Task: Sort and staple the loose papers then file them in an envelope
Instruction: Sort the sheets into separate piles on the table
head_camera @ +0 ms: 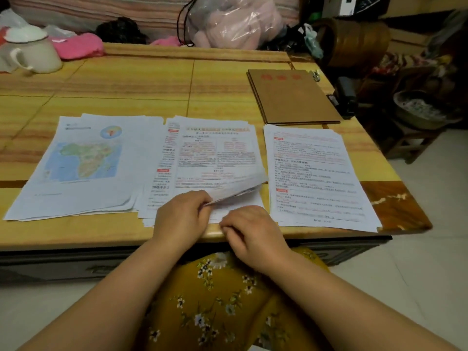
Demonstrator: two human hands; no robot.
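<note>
At the near edge of the surface [76, 234], your two hands work the middle stack of papers [202, 160].

Left hand [181, 216]: forearm reaching in from the lower left, back of the hand up, fingers curled down with the grip pinched on the lifted bottom corner of several sheets; those sheets [238, 186] bow up and away to the right, blurred.

Right hand [249, 231]: forearm coming in from the lower right, knuckles up, fingers curled in at the surface's edge just beside the left hand, touching the stack's bottom margin; you cannot tell whether this grip is clamped on a sheet or closed on nothing.

Left stack [81, 168]: map page on top, sheets fanned, lying flat beside the middle stack and overlapped by it at the right edge.

Right stack [319, 178]: printed text with red marks, flat, just beside the middle stack.

Brown envelope [291, 96]: flat, beyond the right stack, near the surface's right side, red characters on top.

White lidded mug [33, 51]: far left corner.

Lap: yellow floral fabric [215, 300] below the surface.
</note>
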